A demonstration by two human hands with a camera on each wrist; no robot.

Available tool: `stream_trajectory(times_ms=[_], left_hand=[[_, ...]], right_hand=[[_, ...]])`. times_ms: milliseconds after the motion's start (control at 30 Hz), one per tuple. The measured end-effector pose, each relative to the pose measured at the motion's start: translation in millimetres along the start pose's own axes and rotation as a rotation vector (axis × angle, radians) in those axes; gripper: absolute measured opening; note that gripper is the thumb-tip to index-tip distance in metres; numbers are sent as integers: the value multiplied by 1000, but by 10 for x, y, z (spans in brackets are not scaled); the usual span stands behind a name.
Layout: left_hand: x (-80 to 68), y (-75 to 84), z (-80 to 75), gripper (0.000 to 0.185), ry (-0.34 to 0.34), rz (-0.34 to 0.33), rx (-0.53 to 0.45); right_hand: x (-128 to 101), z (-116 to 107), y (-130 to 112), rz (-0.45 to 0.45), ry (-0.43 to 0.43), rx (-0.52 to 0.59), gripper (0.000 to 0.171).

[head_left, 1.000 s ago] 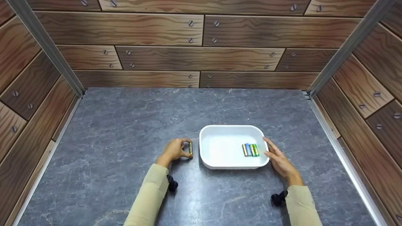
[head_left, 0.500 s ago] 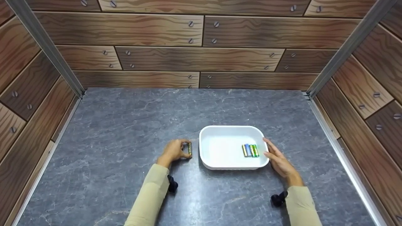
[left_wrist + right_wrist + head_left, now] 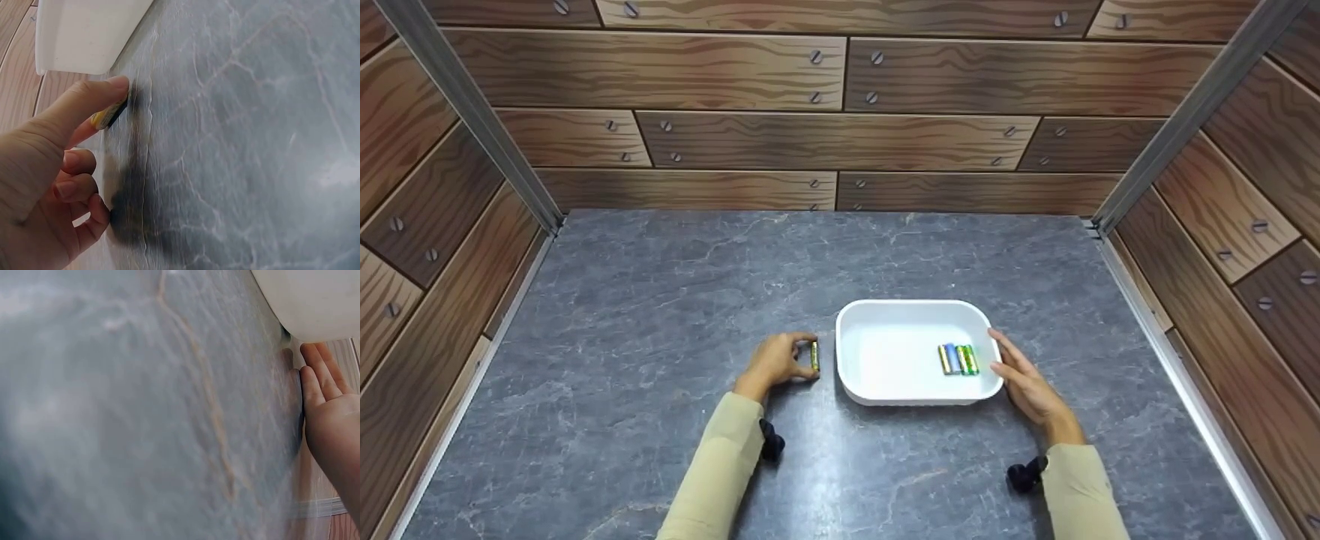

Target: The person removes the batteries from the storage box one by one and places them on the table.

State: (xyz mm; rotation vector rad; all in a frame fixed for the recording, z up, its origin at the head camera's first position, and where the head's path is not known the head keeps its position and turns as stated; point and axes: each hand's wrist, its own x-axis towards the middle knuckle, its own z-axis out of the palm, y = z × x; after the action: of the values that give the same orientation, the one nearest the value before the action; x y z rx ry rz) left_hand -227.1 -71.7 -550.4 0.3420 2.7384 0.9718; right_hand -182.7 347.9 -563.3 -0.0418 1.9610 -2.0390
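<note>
A white tray (image 3: 885, 387) sits on the grey stone tabletop (image 3: 675, 300), with three batteries (image 3: 958, 358) lying side by side at its right end. My left hand (image 3: 776, 358) rests on the table just left of the tray and pinches a small yellow-and-dark battery (image 3: 814, 355) between thumb and fingers; the same battery (image 3: 108, 115) shows under my fingertip (image 3: 115, 85) in the left wrist view, beside the tray wall (image 3: 84, 34). My right hand (image 3: 1024, 379) lies with straight fingers against the tray's right side (image 3: 315, 304), fingers (image 3: 318, 374) flat.
Wood-patterned walls (image 3: 825, 112) close in the back and both sides, with metal corner posts (image 3: 465, 105). Bare grey tabletop stretches behind the tray and to the left. Black wrist-camera mounts (image 3: 771, 439) sit under both sleeves.
</note>
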Motion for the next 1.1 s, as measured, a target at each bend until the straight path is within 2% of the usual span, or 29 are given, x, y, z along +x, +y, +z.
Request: stream_trajectory(times_ms=[133,467,833,1100], left_hand=[[-11,3,-10,63,5,10,-4],[-1,97,-86,60,-6,-14,-29],[-51,244,-184,42,61,61,-90],[-83,392,-196,37,118,123,-69]], right_hand=[[9,5,-7,10,3,-6,68],[17,11,-6,-5,-2,11,71],[19,-3,14,-39,-10,19,71],[4,-7,2,14,-10,-2,70]])
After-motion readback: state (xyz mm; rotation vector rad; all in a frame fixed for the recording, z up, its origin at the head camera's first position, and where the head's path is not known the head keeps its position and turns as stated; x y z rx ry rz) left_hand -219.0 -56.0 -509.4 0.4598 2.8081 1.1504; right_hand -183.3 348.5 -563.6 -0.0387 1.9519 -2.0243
